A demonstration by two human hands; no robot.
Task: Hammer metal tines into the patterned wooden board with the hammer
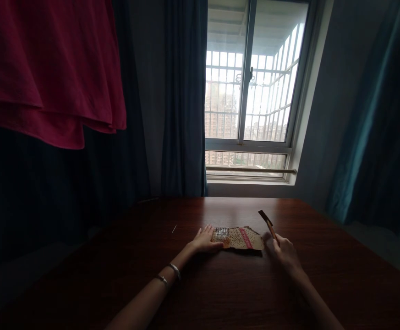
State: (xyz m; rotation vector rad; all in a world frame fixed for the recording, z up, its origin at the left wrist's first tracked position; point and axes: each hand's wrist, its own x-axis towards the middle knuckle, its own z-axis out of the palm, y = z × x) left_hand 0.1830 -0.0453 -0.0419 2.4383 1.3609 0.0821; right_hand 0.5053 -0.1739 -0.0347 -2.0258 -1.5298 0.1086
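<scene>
A torn piece of cardboard [236, 240] lies on the dark wooden table, dotted with small holes and crossed by a red stripe. Near its left end several thin dark nail-like pins [222, 231] stand in a row. My left hand [206, 240] rests on the cardboard's left edge, fingers stretched out and thumb along the near side. To the right of the cardboard, my right hand [284, 250] is closed round the wooden handle of a tool [268, 224] with a dark, flat, narrow head. The tool is raised and tilted, apart from the cardboard. Its exact kind is unclear in the dim light.
A thin, shiny needle-like piece [174, 228] lies on the table [227, 293] left of the cardboard. Behind the table is a barred window [248, 110] beside a blue curtain [185, 101]. Red cloth [52, 68] hangs at upper left.
</scene>
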